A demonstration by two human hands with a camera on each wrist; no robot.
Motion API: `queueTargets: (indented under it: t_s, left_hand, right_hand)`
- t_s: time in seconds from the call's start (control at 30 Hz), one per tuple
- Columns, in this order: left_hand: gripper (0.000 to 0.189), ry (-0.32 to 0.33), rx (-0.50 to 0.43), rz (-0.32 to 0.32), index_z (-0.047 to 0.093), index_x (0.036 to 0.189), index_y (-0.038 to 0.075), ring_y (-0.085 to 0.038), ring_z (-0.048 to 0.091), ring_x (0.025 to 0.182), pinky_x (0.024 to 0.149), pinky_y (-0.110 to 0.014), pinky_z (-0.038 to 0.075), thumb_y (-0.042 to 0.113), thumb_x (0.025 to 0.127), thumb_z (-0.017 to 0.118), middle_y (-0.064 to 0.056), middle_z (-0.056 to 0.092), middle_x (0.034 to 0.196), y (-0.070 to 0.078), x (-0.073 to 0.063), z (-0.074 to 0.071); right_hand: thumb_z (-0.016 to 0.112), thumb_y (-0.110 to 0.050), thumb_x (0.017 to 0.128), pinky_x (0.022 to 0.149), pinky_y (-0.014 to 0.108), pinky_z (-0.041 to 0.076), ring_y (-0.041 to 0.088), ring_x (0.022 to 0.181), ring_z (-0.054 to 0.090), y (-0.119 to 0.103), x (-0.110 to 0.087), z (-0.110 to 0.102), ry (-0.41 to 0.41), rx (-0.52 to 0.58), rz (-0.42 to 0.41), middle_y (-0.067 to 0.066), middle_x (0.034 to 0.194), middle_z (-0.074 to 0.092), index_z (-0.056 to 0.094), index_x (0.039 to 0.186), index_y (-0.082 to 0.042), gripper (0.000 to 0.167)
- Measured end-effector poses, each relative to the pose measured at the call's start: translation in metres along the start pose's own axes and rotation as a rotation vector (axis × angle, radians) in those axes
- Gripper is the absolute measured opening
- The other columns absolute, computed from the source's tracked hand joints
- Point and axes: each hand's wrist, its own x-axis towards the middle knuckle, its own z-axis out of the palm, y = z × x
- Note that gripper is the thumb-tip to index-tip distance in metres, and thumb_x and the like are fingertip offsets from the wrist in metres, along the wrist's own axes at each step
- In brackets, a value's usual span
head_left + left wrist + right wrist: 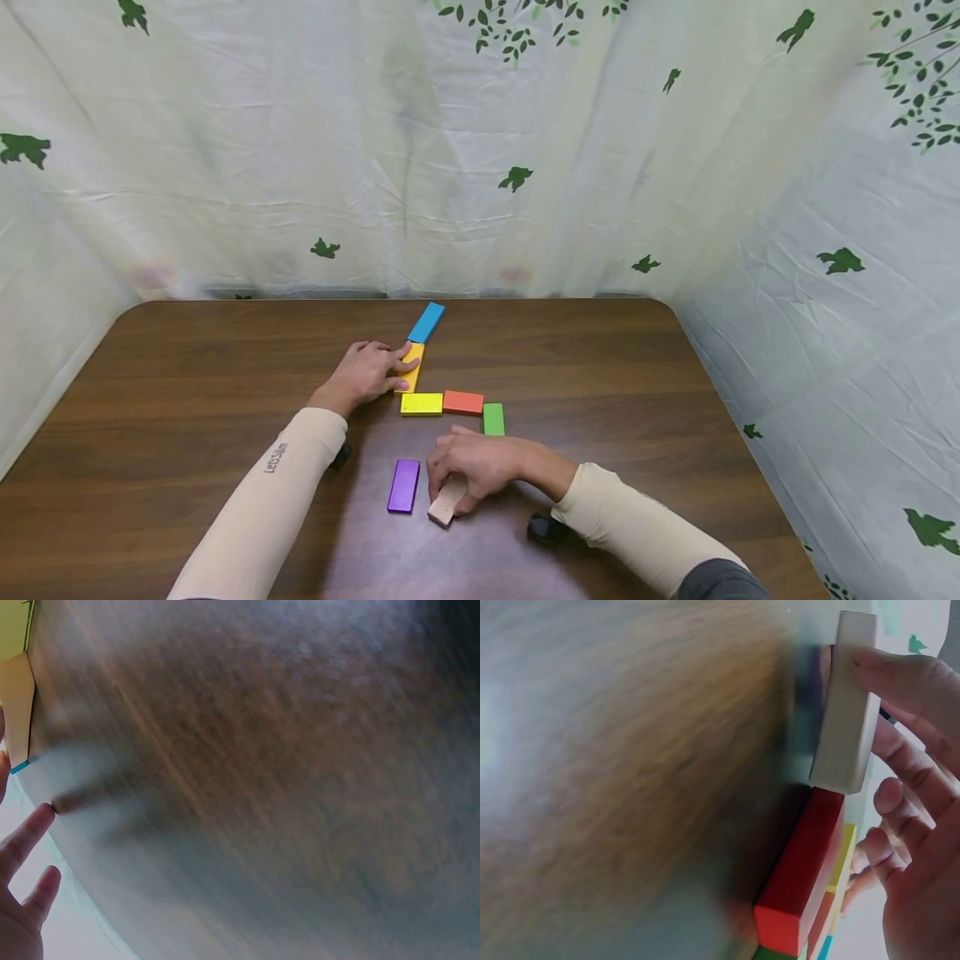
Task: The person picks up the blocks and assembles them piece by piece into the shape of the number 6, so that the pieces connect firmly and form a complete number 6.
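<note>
My left hand (pixel 366 372) reaches out with its fingertips on an orange-yellow block (pixel 417 353) that lies flat. A blue block (pixel 427 322) meets that block's far end. In the left wrist view two fingers stretch out straight beside it. My right hand (pixel 483 462) pinches a plain wooden block (pixel 447 498) between thumb and fingers, to the right of a purple block (pixel 403 486). Close under the wooden block in the right wrist view is a red block (pixel 799 877), hidden by the hand in the head view.
A yellow block (pixel 422 405), an orange-red block (pixel 462 402) and a green block (pixel 493 419) continue the line from the orange-yellow one. The brown wooden table (pixel 600 367) ends at a pale curtain (pixel 450 208) with green leaf and bird prints.
</note>
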Motion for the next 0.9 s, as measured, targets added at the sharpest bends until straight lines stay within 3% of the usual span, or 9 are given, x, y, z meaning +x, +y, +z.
queueTargets:
  t_s: [0.37, 0.9]
  left_hand:
    - [0.053, 0.007, -0.015, 0.013, 0.053, 0.137, 0.021, -0.042, 0.044, 0.128, 0.104, -0.061, 0.028, 0.039, 0.088, 0.064, -0.007, 0.038, 0.15, -0.001, 0.001, 0.002]
    - [0.052, 0.01, -0.036, 0.003, 0.054, 0.136, 0.021, -0.042, 0.043, 0.128, 0.105, -0.061, 0.027, 0.038, 0.087, 0.064, -0.007, 0.038, 0.15, -0.002, -0.001, 0.001]
  right_hand:
    - [0.08, -0.029, 0.079, 0.081, 0.017, 0.031, 0.001, 0.092, 0.05, 0.006, 0.013, -0.008, 0.106, 0.031, 0.049, -0.011, 0.095, 0.065, 0.074, 0.103, -0.018, 0.027]
    - [0.078, -0.033, 0.081, 0.079, 0.015, 0.033, -0.004, 0.084, 0.049, 0.011, 0.028, -0.004, 0.145, 0.038, 0.133, -0.014, 0.091, 0.062, 0.074, 0.103, -0.019, 0.026]
